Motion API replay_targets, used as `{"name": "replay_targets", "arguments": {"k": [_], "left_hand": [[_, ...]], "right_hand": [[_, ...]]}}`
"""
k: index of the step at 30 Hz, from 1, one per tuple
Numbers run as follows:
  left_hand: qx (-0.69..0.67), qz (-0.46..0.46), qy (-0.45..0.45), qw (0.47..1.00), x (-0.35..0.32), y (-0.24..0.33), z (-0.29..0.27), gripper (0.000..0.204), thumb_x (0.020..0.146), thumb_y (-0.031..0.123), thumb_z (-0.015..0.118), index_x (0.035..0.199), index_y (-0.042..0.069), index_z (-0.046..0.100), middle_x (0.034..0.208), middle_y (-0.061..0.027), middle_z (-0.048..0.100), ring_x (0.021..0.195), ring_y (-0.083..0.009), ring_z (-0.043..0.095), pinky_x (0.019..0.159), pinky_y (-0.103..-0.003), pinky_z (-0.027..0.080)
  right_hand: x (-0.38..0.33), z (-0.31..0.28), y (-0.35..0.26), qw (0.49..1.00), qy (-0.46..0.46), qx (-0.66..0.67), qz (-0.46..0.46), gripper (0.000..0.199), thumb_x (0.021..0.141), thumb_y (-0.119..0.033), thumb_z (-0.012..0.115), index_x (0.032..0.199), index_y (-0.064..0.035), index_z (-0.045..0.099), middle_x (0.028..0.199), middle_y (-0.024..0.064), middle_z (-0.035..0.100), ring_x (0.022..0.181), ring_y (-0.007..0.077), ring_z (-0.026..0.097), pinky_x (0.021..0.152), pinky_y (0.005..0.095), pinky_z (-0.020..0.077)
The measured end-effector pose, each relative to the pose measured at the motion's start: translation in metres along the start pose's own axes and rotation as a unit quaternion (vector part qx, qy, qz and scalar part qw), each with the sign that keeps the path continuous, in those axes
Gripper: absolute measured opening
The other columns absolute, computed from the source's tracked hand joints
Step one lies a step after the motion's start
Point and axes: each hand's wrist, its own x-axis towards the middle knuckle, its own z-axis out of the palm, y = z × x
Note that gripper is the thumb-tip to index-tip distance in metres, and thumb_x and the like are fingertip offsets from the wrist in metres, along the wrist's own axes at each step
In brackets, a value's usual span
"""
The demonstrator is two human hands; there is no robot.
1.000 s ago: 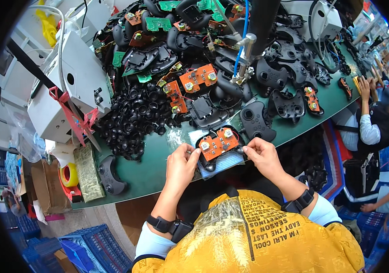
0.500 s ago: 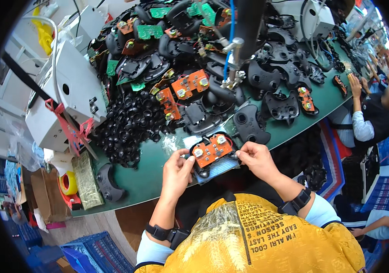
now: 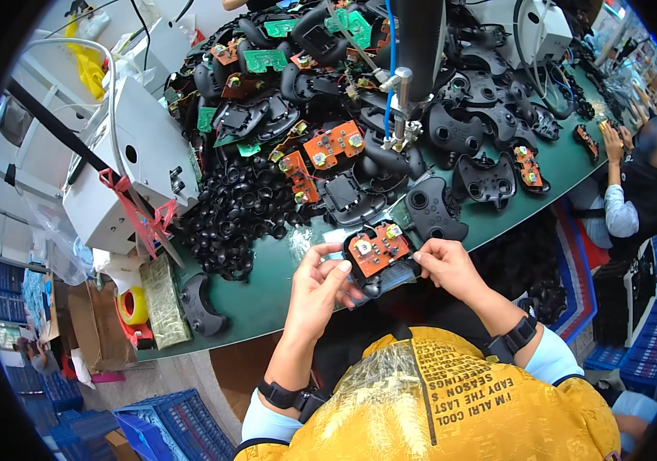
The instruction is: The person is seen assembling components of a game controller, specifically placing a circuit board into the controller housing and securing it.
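Observation:
A black game controller half-shell (image 3: pixel 372 286) with an orange circuit board (image 3: pixel 378 249) lies face up between my hands, at the bench's near edge. My left hand (image 3: pixel 319 286) is closed on its left side, thumb along the edge and fingers reaching beneath. On the opposite side, my right hand (image 3: pixel 451 269) has thumb and forefinger pinched together at the shell's right edge. Whether they grip the shell or some small part there cannot be made out. Under the shell shows part of a light blue pad (image 3: pixel 399 275).
Black thumbstick caps (image 3: pixel 240 203) form a heap at left, below piled controller shells and boards. A metal fixture with a blue hose (image 3: pixel 400 96) hangs beyond my hands. A closed controller (image 3: pixel 434 211) lies near my right hand; a co-worker (image 3: pixel 636 180) sits at far right.
The half-shell has turned and tilted slightly. My left fingers now reach farther under its left side, while my right hand stays at its right edge. The whole view has shifted a little.

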Motion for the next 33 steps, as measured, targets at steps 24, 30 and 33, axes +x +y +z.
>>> {"name": "replay_targets", "arguments": {"k": [24,30,33], "left_hand": [[0.007,-0.089,-0.080,0.993,0.022,-0.014,-0.016,0.057,0.091,0.030,0.069,0.131,-0.002,0.044,0.094,-0.0136,0.068,0.064,-0.0173,0.070,0.048,-0.025,0.055],[-0.029,-0.082,-0.094,0.992,0.021,-0.013,-0.013,0.047,0.091,0.028,0.070,0.125,0.000,0.052,0.095,-0.0096,0.070,0.070,-0.0150,0.070,0.049,-0.026,0.056],[-0.025,-0.114,-0.082,0.990,0.023,-0.013,-0.009,0.040,0.091,0.026,0.069,0.120,0.002,0.056,0.096,-0.0069,0.070,0.071,-0.0139,0.071,0.051,-0.026,0.057]], "right_hand": [[0.031,-0.028,-0.065,0.963,-0.057,-0.221,-0.147,0.023,0.080,-0.018,0.067,0.078,0.0047,0.064,0.066,0.0167,0.064,0.059,0.0268,0.063,0.059,0.0372,0.0486],[0.037,-0.027,-0.087,0.933,-0.087,-0.278,-0.212,0.019,0.079,-0.017,0.066,0.078,0.0023,0.065,0.069,0.0188,0.064,0.065,0.0344,0.064,0.062,0.0395,0.0505],[0.040,-0.024,-0.090,0.919,-0.098,-0.305,-0.229,0.018,0.080,-0.017,0.067,0.080,0.0012,0.065,0.069,0.0188,0.063,0.067,0.0352,0.065,0.063,0.0405,0.0506]]}}
